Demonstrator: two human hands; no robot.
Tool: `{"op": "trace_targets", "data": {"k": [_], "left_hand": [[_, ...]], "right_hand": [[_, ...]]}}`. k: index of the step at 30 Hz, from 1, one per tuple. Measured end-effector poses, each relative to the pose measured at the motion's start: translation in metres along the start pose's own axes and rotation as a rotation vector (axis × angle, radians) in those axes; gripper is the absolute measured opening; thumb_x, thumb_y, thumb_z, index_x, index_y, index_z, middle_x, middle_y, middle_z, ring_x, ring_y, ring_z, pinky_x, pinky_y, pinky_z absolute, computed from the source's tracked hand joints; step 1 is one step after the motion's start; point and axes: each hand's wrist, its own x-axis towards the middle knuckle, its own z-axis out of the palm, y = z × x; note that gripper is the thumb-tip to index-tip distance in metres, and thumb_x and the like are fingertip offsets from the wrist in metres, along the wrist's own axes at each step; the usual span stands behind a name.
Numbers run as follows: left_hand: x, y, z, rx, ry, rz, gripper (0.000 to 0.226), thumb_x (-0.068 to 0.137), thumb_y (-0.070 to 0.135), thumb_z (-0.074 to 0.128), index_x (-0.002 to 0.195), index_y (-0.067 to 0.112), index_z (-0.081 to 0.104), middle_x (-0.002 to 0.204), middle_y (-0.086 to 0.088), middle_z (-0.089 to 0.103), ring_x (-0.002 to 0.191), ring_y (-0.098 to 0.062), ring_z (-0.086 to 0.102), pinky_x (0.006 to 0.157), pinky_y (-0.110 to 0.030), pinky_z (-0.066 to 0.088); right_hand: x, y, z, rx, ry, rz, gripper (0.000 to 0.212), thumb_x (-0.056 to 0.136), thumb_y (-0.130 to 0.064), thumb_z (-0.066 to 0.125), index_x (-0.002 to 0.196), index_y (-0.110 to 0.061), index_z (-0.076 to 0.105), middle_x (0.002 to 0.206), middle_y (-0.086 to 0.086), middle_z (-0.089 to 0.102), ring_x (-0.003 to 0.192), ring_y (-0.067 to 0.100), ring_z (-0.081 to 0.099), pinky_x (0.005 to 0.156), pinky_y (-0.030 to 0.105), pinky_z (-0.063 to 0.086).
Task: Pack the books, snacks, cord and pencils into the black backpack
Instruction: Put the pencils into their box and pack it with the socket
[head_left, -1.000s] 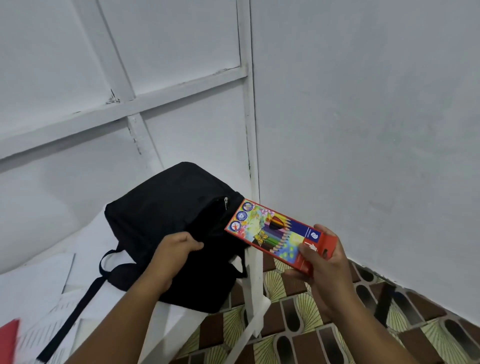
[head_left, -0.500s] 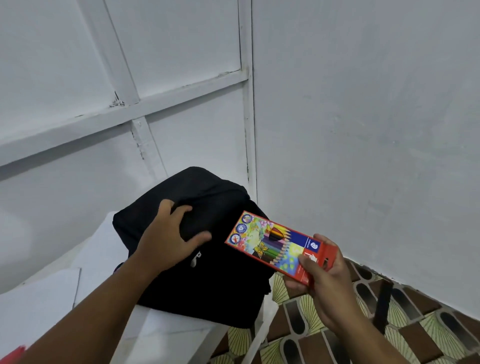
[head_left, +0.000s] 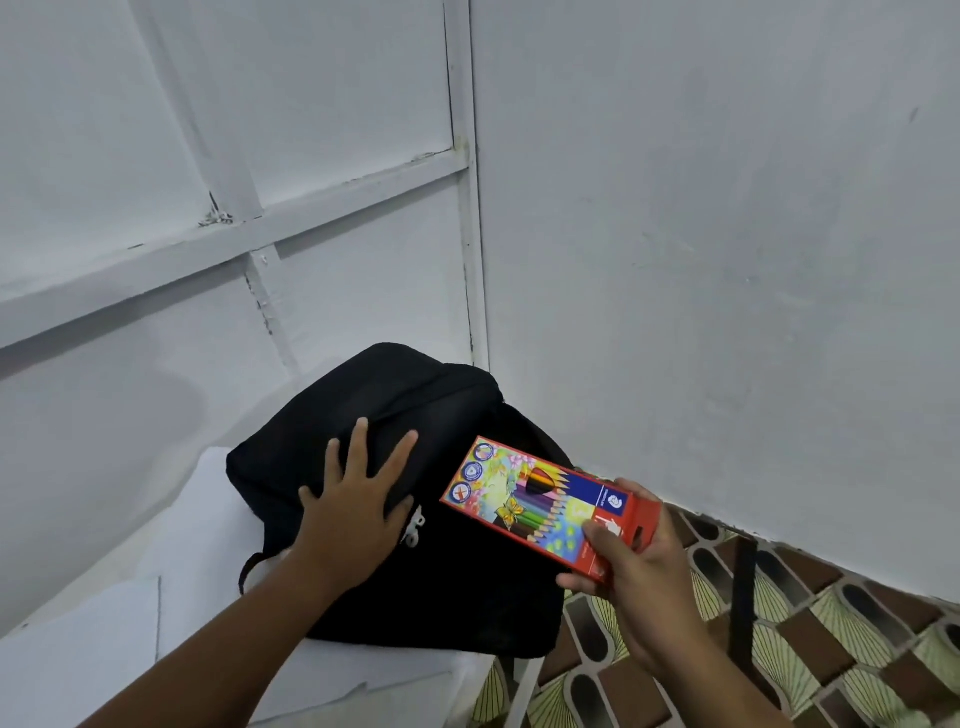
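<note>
My right hand (head_left: 636, 558) grips the pencil box (head_left: 545, 506) by its near end, long axis aimed up-left over the black backpack (head_left: 415, 587), where my left hand (head_left: 358, 499) presses flat, fingers spread, beside the zipper pull (head_left: 414, 527)

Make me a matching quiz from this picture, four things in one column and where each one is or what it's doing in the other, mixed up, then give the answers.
Things:
1. black fabric backpack
2. red cardboard box of coloured pencils
3. left hand
4. right hand

States:
A. gripping one end of the box
B. lying on the white surface
C. held in the air over the backpack's edge
D. resting flat with fingers spread on the backpack

Pairs: 1-B, 2-C, 3-D, 4-A
</note>
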Motion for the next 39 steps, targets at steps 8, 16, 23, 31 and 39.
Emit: {"op": "trace_targets", "data": {"k": [8, 16, 23, 31, 39], "left_hand": [[0.011, -0.009, -0.015, -0.147, -0.066, 0.008, 0.087, 0.088, 0.059, 0.062, 0.149, 0.061, 0.001, 0.168, -0.008, 0.002, 0.146, -0.039, 0.032, 0.106, -0.05, 0.044], [0.042, -0.021, -0.082, -0.465, 0.13, -0.092, 0.061, 0.087, 0.011, 0.076, 0.136, 0.042, 0.056, 0.139, 0.005, 0.061, 0.132, -0.01, 0.053, 0.114, -0.026, 0.035], [0.057, -0.011, -0.1, -0.478, 0.185, -0.189, 0.052, 0.087, 0.009, 0.075, 0.128, 0.039, 0.065, 0.128, 0.013, 0.066, 0.12, -0.002, 0.058, 0.093, 0.002, 0.033], [0.063, 0.003, -0.112, -0.515, 0.255, -0.265, 0.048, 0.086, 0.006, 0.075, 0.122, 0.038, 0.069, 0.124, 0.015, 0.069, 0.119, 0.001, 0.058, 0.097, 0.002, 0.033], [0.063, 0.003, -0.114, -0.528, 0.246, -0.289, 0.056, 0.085, 0.003, 0.075, 0.111, 0.052, 0.066, 0.112, 0.028, 0.066, 0.105, 0.024, 0.055, 0.089, 0.006, 0.034]], "right_hand": [[0.014, 0.01, 0.013, -0.012, -0.007, 0.038, 0.047, 0.091, 0.001, 0.063, 0.128, -0.026, 0.049, 0.12, 0.011, 0.062, 0.089, 0.029, 0.074, 0.054, 0.043, 0.061], [0.05, -0.001, 0.051, -0.023, -0.175, 0.082, 0.046, 0.093, 0.0, 0.062, 0.125, -0.031, 0.05, 0.121, 0.005, 0.06, 0.09, 0.027, 0.074, 0.054, 0.04, 0.06], [0.089, 0.003, 0.077, 0.011, -0.219, 0.2, 0.046, 0.094, -0.002, 0.062, 0.126, -0.032, 0.046, 0.12, 0.004, 0.059, 0.09, 0.029, 0.073, 0.06, 0.042, 0.061], [0.119, 0.02, 0.125, 0.15, -0.288, 0.289, 0.049, 0.097, 0.001, 0.055, 0.132, -0.03, 0.038, 0.12, 0.005, 0.054, 0.101, 0.029, 0.067, 0.068, 0.041, 0.062], [0.145, 0.047, 0.149, -0.303, -0.511, 0.219, 0.059, 0.086, -0.002, 0.058, 0.137, -0.027, 0.04, 0.115, -0.001, 0.066, 0.102, 0.018, 0.066, 0.092, 0.042, 0.056]]}}
